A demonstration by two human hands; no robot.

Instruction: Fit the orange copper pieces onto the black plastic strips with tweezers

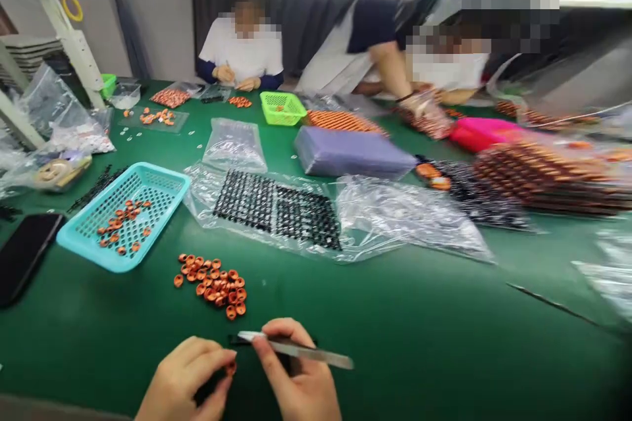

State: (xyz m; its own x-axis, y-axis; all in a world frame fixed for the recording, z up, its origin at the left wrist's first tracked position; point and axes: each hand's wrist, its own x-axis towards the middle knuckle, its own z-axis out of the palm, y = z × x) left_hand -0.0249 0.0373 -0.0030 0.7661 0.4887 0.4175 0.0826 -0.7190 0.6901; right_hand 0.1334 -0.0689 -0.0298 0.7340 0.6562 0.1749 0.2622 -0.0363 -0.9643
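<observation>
The left hand (pixel 185 378) is close by, and its thumb and finger pinch one small orange piece (pixel 230 368). Just beside it, the right hand (pixel 303 375) has its thumb and fingers closed around silver tweezers (pixel 320 353). The tweezers lean across the hand, with their thin end pointing right. A thin black piece (pixel 234 340) peeks out by the other end, but I cannot tell if the hand holds it.

A little past the hands, a pile of orange pieces (pixel 212 284) sits on the green table (pixel 419 322). Behind it, to the left, a blue basket (pixel 93 251) has more orange pieces inside. A black phone (pixel 27 256) lies left of the basket.

Farther off, a flat clear bag (pixel 200 210) shows rows of black parts (pixel 276 208). Behind that is a pale purple stack (pixel 353 152). Next comes a bright green basket (pixel 284 113). At the far side, a person in a white top (pixel 241 46) sits with both hands over the table.
</observation>
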